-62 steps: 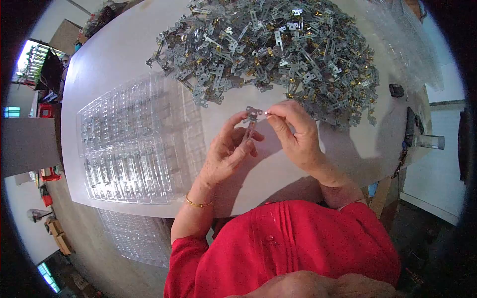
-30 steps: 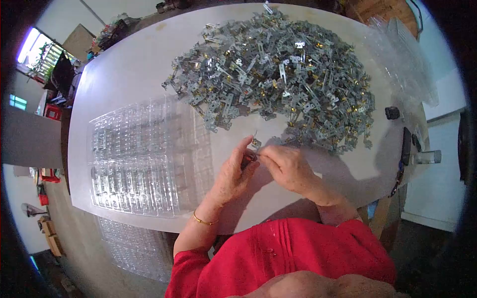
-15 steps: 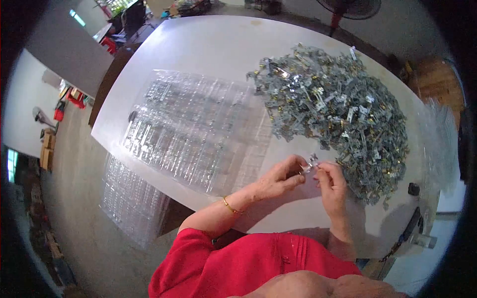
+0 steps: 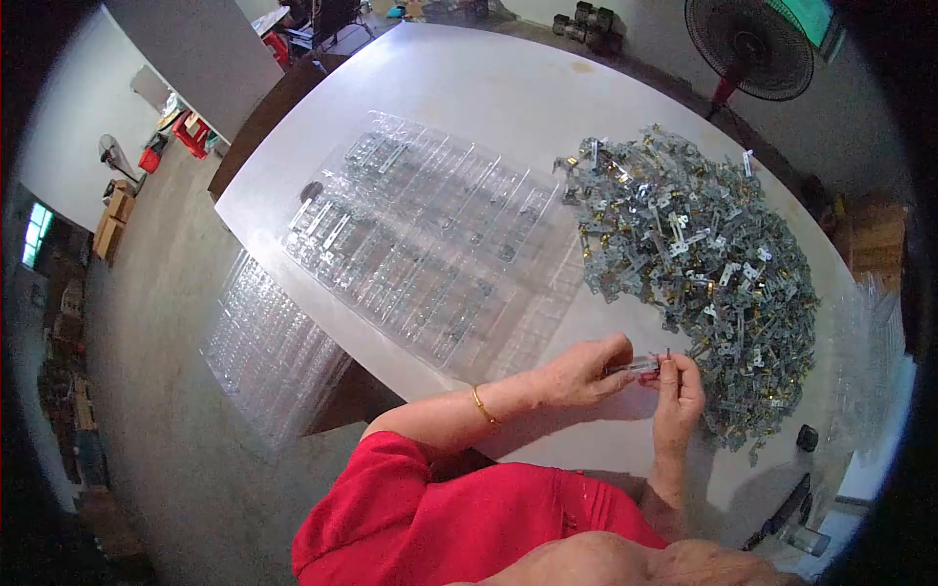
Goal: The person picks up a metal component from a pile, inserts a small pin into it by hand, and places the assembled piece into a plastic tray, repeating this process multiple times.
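Note:
Both hands meet in front of the body, at the near edge of a big heap of small metal brackets [image 4: 713, 264]. My left hand [image 4: 586, 373], a gold bangle at its wrist, is closed around one end of a metal bracket [image 4: 640, 368]. At the bracket's other end, my right hand [image 4: 676, 400] pinches it between thumb and fingers. Fingers cover part of the piece. To the left lies a clear plastic tray [image 4: 391, 322] with narrow slots; metal pieces sit in many of them.
The white table [image 4: 469, 73] carries the heap and the tray. A stack of clear trays [image 4: 269, 342] stands lower at the left, beside the table. More clear plastic [image 4: 870, 361] is at the right edge. A small black object [image 4: 807, 438] lies near the right corner. A fan [image 4: 747, 49] stands behind.
The view has turned, so the table sits lower and further right. Between the hands the metal piece now lies lengthwise, gripped at both ends, where before it was tilted upward at the fingertips.

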### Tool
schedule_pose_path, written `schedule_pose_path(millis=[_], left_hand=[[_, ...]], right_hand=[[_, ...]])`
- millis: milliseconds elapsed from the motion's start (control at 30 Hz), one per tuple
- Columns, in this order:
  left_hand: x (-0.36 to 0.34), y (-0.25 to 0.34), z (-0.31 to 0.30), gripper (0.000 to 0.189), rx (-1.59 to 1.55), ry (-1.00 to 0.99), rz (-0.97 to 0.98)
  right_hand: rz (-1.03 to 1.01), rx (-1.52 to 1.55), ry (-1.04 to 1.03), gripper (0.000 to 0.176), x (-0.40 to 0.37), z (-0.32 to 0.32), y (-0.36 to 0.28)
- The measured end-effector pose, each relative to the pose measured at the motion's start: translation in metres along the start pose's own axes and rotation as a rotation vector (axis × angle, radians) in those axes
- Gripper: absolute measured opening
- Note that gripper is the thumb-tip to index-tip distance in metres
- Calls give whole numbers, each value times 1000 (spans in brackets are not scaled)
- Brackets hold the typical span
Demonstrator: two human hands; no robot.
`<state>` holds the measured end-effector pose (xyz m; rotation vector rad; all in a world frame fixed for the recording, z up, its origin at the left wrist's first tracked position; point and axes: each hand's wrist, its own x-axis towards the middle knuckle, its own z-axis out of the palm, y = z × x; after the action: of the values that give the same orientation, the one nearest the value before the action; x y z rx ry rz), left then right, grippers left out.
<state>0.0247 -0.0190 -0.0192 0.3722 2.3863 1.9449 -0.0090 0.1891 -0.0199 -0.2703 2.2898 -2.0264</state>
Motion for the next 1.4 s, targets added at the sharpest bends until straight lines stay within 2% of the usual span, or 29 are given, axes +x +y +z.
schedule_pose_path(millis=[67, 167, 300, 400, 567, 700, 800, 900, 933, 1033, 1067, 1200, 1300, 1400], left_hand=[[1, -9, 5, 24, 154, 109, 145], [3, -17, 7, 22, 289, 144, 184], [3, -16, 5, 20, 290, 188, 104], [2, -5, 0, 19, 239, 280, 91], [-14, 35, -20, 19, 285, 370, 110], [-48, 59, -52, 20, 462, 478, 51], [-82, 64, -86, 22, 587, 648, -9], [-108, 64, -126, 18, 694, 853, -27], [-116, 65, -138, 18, 740, 899, -58], [-135, 56, -179, 17, 854, 1029, -112], [-140, 62, -188, 16, 857, 1034, -231], [-152, 42, -227, 16, 960, 1094, -230], [-155, 34, -240, 18, 987, 1086, -325], [-157, 22, -249, 18, 993, 1040, -307]], right_hand=[[-8, 17, 7, 16, 0, 2, 2], [-4, 25, 13, 17, -1, 4, -1], [-74, 76, 144, 17, -3, 15, -3], [-96, 114, 148, 18, -6, 15, -9], [29, 179, -154, 18, -24, 34, -4], [172, 193, -463, 18, -53, 57, 9], [179, 1, -652, 15, -69, 76, 2], [-105, -133, -811, 16, -72, 94, 3], [-100, -140, -831, 16, -74, 101, -1], [-296, -166, -878, 13, -70, 117, -6], [-322, -161, -866, 12, -68, 119, -6], [-386, -123, -832, 12, -63, 121, -8], [-388, -129, -834, 12, -62, 118, -7], [-372, -155, -867, 12, -61, 115, -3]])
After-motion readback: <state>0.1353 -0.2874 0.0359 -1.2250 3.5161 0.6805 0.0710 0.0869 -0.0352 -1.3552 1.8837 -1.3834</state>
